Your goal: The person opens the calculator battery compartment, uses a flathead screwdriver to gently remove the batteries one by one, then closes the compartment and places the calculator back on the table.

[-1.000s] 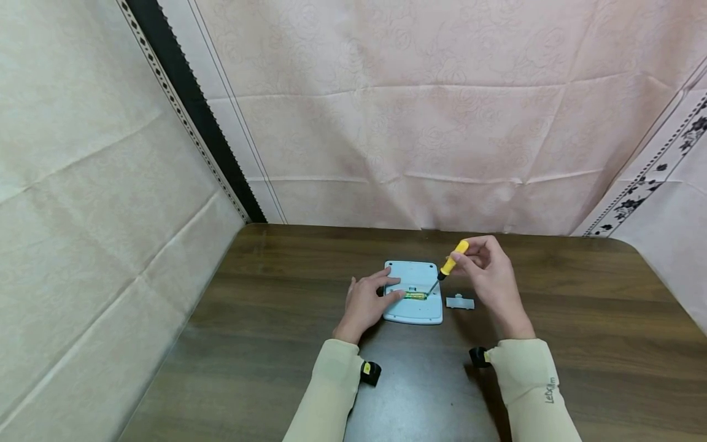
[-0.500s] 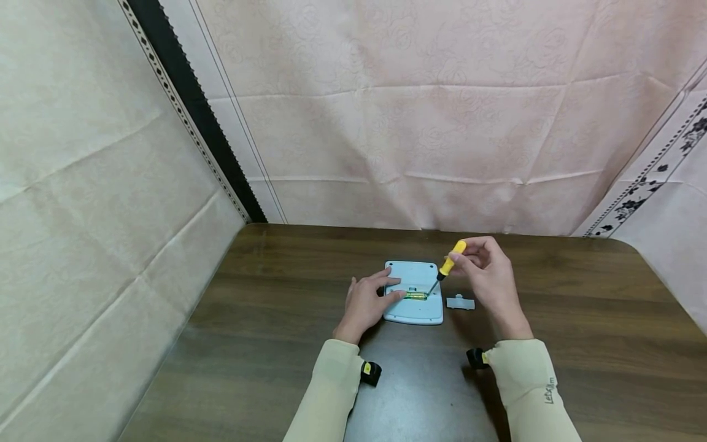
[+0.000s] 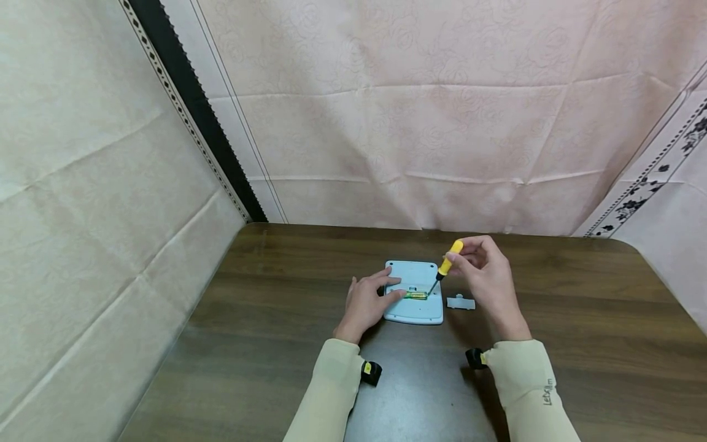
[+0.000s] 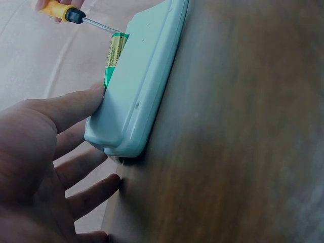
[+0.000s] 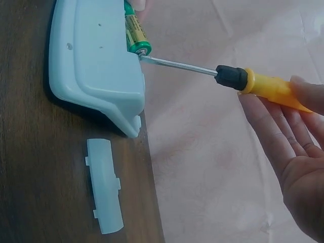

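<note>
- Grip of the right hand (image 3: 488, 276): thumb and fingers pinch the handle of a yellow screwdriver (image 3: 450, 258). Grip of the left hand (image 3: 364, 304): fingers extended and spread at the left side of a pale blue case (image 3: 414, 314), the thumb by the left part of a battery (image 3: 417, 295).
- Pale creased cloth (image 3: 414, 123) hangs behind the tabletop, with a black band towards the left and a floral border on the right.
- Brown wood-grain tabletop (image 3: 248, 344), carrying the case and a small cover (image 3: 461, 302).
- Pale sleeves (image 3: 326, 393) on both arms, lettering on the right one.
- Case: lies flat near the back of the tabletop, between the hands, its battery slot uncovered.
- Screwdriver: slants down to the left from the right hand, its tip at the battery's right end.
- Cover: light blue, tabs along both long edges, lying just right of the case and apart from it.
- Battery: green and gold, running left to right at the slot; how deep it sits is hard to tell.
</note>
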Motion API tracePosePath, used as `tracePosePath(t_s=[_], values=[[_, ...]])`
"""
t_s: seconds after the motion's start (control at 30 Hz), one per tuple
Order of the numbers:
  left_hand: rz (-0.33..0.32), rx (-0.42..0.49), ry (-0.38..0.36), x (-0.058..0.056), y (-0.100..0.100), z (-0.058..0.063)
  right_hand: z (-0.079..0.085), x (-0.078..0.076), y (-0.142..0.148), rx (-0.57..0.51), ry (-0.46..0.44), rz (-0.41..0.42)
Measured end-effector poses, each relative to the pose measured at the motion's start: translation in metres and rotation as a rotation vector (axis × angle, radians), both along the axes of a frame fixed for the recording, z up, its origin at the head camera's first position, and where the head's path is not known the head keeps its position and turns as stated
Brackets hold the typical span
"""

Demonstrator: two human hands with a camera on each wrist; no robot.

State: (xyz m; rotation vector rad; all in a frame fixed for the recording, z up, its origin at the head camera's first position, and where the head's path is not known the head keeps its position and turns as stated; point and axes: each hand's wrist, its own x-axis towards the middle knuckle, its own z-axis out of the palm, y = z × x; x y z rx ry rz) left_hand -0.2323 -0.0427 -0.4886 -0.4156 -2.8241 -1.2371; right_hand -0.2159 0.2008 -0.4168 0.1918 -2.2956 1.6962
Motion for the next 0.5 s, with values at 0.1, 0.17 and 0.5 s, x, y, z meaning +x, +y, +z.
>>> tracePosePath(t_s=[0.1,0.17,0.5], values=[[0.001,0.005,0.000,0.0002,-0.0002,0.0004,0.0006,0.0000,0.0001,0.001,-0.008,-0.008],[0.000,0.006,0.001,0.0004,-0.0004,0.0005,0.0010,0.0000,0.0005,0.001,-0.007,-0.015],[-0.002,0.011,-0.006,0.0013,-0.0007,0.0012,0.0027,-0.0003,0.0051,0.000,0.079,-0.040]])
